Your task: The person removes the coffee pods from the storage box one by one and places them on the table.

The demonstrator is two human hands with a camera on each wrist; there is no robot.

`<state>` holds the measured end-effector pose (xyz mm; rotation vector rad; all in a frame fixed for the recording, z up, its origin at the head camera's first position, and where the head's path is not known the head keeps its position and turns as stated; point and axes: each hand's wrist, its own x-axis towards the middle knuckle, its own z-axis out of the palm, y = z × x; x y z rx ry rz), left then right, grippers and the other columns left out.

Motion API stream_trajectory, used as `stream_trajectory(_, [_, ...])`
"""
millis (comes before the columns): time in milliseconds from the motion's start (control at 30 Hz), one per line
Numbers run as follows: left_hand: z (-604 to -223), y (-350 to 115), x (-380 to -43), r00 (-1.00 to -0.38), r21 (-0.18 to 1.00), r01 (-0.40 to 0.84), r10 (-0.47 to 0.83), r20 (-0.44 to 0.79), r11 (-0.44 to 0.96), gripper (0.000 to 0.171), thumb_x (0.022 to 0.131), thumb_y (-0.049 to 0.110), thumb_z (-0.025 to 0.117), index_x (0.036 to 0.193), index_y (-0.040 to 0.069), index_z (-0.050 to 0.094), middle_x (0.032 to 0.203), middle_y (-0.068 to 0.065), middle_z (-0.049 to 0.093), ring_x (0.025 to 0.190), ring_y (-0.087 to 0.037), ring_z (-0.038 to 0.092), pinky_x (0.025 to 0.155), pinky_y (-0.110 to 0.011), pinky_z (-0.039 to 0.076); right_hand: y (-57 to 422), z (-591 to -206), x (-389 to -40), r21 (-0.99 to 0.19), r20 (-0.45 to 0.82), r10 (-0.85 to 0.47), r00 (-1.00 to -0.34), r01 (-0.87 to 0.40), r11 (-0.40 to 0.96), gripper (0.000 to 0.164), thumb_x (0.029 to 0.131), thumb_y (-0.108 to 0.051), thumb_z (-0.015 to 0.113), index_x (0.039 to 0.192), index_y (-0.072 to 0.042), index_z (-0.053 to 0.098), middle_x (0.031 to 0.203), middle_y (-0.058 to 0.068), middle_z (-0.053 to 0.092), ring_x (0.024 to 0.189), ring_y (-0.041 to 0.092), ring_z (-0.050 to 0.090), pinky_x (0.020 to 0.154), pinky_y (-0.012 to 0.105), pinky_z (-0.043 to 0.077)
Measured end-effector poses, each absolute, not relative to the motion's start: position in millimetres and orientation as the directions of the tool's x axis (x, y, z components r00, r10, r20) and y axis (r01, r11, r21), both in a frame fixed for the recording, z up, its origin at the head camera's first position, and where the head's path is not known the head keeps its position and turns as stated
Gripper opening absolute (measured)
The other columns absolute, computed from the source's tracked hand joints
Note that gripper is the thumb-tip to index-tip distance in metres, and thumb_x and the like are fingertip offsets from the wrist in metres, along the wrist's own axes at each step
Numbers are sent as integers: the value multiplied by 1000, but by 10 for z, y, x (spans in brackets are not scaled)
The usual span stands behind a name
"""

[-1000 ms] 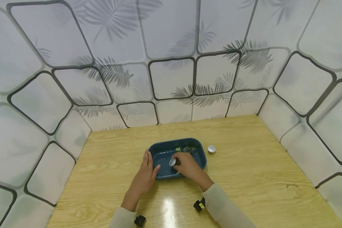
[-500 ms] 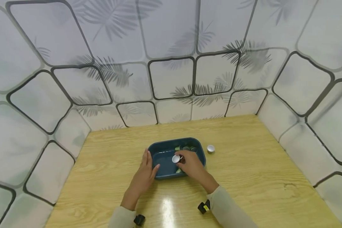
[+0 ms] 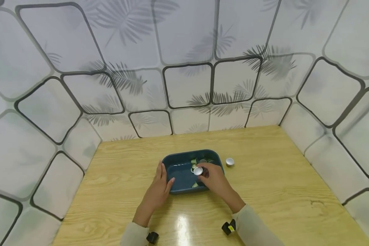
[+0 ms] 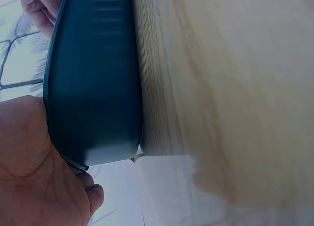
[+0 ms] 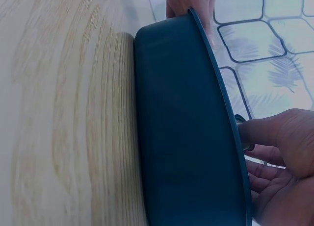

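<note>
Below the near edge of the dark blue, round-cornered rectangular tray (image 3: 179, 175), two beige sleeves (image 3: 256, 225) reach forward, each with a small black device (image 3: 228, 228) at the cuff. All of this is over a pale yellow wood-grain table (image 3: 120, 181), on which the tray sits flat. At the tray's left end, the left hand (image 3: 156, 191) rests against the rim with its fingers nearly straight along the outside and its thumb apart from them, over the near left corner. Just inside the tray's near wall lies a small pale green piece (image 3: 195, 185), partly hidden. Over the tray's right half, the right hand (image 3: 216, 178) has its thumb and forefinger closed in a pinch on a small round silver-topped cup (image 3: 198, 171). Toward the tray's far right corner stand several small green cups (image 3: 194, 161), some partly covered by that hand. Just beside the tray's right end, well clear of both hands, sits a lone silver-topped cup (image 3: 230, 162) on the wood. Beyond the tray rises a whitish wall covering (image 3: 187, 85) printed with grey rounded squares and feathery leaves.
</note>
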<state>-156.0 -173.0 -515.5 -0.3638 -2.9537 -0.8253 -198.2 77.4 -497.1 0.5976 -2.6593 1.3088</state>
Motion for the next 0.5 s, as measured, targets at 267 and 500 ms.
stream_trajectory(267, [-5124, -1755, -1581, -972, 499, 235, 205, 116, 834, 75, 111, 37, 41, 157, -13, 8, 167, -25, -7, 152, -43, 16, 116, -54, 30, 838, -4944, -2000, -753, 291, -266, -919, -392, 528, 39, 82, 4, 82, 119, 1, 71, 94, 6, 71, 70, 8, 61, 62, 25, 52])
stream_trajectory(500, [-5151, -1733, -1559, -973, 505, 230, 205, 106, 832, 76, 111, 38, 41, 157, -13, 8, 166, -26, -6, 152, -42, 15, 116, -54, 30, 975, -4914, -1936, -755, 300, -220, -928, -372, 539, 40, 80, 4, 83, 118, -2, 72, 90, 5, 71, 70, 10, 61, 62, 25, 52])
